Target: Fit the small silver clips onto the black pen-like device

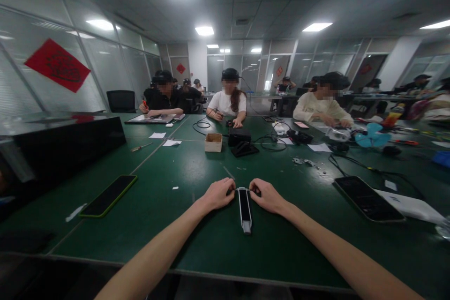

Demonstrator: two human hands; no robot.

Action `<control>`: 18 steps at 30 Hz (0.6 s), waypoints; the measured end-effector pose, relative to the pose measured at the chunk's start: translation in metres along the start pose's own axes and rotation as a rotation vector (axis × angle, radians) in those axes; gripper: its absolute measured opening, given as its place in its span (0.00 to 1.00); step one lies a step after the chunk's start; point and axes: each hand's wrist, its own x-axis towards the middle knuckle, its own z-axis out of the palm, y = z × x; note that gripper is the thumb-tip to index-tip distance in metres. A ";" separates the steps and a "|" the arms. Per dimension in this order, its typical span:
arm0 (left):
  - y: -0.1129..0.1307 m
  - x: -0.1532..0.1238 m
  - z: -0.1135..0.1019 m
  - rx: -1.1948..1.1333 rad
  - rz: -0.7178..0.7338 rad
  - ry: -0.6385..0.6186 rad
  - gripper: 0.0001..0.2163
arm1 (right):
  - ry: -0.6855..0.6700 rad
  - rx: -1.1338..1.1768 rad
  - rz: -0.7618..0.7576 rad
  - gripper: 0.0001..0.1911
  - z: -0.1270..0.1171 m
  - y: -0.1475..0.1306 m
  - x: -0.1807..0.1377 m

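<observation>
No words, brands or numbers can be read. A large red diamond sign (57, 65) hangs on the glass partition (100, 58) between nine and ten o'clock — its dark, character-like figure is not legible. Smaller red diamonds stand at eleven o'clock (181, 68), between one and two (280, 71), and at two (366, 69) — their markings too small or blurred to make out.

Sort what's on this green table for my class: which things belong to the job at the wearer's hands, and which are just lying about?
Belongs, it seems:
narrow black-and-white device, its far end between the left hand and right hand

Lying about, judging by their distance from the hands:
green-edged phone
dark phone at right
open box
</observation>
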 end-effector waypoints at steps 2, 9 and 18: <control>-0.001 0.000 0.001 -0.006 -0.001 0.001 0.05 | 0.003 -0.003 -0.007 0.05 0.000 0.000 0.000; 0.003 0.000 -0.004 -0.010 -0.039 -0.032 0.07 | -0.015 0.000 -0.009 0.05 -0.002 0.004 0.000; 0.005 -0.001 -0.007 -0.027 -0.032 -0.027 0.05 | 0.017 -0.032 -0.022 0.10 -0.011 0.021 0.004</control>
